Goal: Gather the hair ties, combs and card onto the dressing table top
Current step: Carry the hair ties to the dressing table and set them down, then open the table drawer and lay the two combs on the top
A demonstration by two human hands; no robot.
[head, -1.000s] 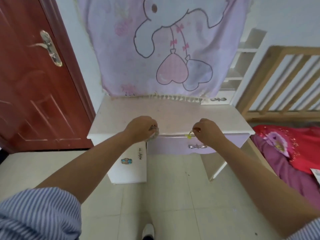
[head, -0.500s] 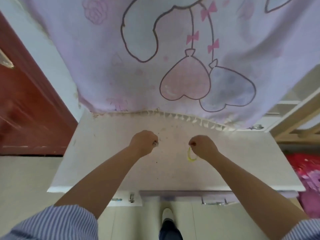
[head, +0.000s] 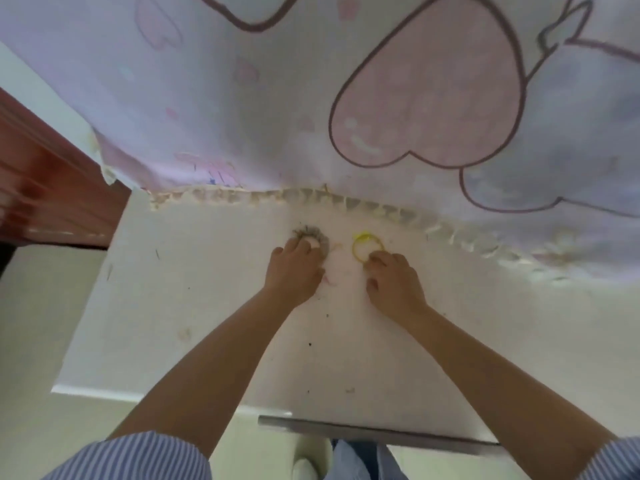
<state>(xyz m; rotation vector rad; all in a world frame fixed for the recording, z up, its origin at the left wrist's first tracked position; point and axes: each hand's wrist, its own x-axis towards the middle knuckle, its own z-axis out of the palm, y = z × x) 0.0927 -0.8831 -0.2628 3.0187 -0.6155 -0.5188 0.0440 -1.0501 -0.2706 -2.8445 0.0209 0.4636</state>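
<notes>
A grey fuzzy hair tie (head: 313, 233) lies flat at the back of the white dressing table top (head: 173, 306). My left hand (head: 294, 271) rests on the table with its fingertips still pinching the tie's near side. Just to the right lies a thin yellow hair tie (head: 367, 244), also flat on the top. The fingertips of my right hand (head: 393, 282) grip its near edge. The two hands are a short gap apart. No combs or card are in view.
A pink and lilac cartoon cloth (head: 311, 98) with a fringed hem hangs over the back of the table. A red-brown door (head: 38, 181) stands at the left. A slightly open drawer edge (head: 363, 432) shows under the table's front edge.
Both hands have carried the hair ties from the table's front edge to the back of the top and laid them flat. The camera has moved closer and tilted down.
</notes>
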